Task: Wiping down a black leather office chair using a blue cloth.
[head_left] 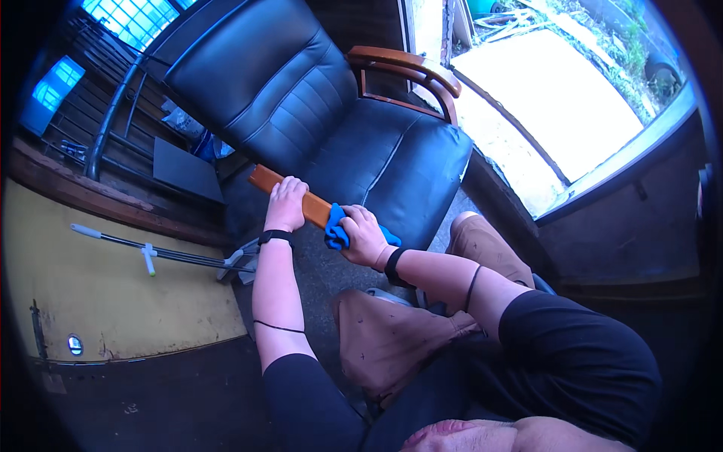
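A black leather office chair (301, 90) stands in front of me, its seat toward my knees. Its near wooden armrest (317, 211) slants from upper left to lower right. My left hand (287, 203) is closed over the armrest's middle, fingers on top. Farther right along it, my right hand (363, 235) presses a bunched blue cloth (337, 227) against the wood, fingers curled round the cloth. Part of the cloth shows beyond the right wrist. The end of the armrest under the cloth is hidden.
The chair's other wooden armrest (407, 64) is on the far side. A mop-like tool with a grey pole (188, 253) lies at left by a yellowish panel (151, 309). Metal railings (113, 113) stand at upper left. A bright doorway (557, 90) opens at upper right.
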`<action>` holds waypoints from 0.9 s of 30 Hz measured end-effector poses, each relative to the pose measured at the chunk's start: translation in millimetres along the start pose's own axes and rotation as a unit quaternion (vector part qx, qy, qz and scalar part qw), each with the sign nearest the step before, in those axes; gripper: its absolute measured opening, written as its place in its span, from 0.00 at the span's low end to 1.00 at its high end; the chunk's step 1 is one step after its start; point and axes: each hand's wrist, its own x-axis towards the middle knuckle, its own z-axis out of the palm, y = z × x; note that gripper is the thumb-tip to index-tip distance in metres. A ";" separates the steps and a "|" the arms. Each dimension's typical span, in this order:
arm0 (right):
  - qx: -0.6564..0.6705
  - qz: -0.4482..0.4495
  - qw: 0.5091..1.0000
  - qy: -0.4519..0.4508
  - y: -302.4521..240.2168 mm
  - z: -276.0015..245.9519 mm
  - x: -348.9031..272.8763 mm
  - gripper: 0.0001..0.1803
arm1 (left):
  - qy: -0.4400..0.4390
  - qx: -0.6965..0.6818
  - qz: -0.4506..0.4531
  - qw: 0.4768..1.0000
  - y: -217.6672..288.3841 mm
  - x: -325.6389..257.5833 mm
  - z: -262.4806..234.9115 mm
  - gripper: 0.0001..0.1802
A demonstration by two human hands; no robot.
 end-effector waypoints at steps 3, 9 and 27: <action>-0.014 -0.005 1.000 0.011 -3.5 1.4 0.7 0.28 | 0.029 -0.004 -0.002 1.000 0.8 -5.5 2.1 0.18; -0.011 0.002 1.000 0.013 -4.6 6.4 0.1 0.28 | 0.010 -0.002 -0.015 1.000 -1.6 -7.2 5.1 0.19; 0.015 0.014 1.000 0.012 -4.2 -1.5 -2.3 0.28 | 0.015 0.001 -0.013 1.000 3.4 -6.3 11.1 0.23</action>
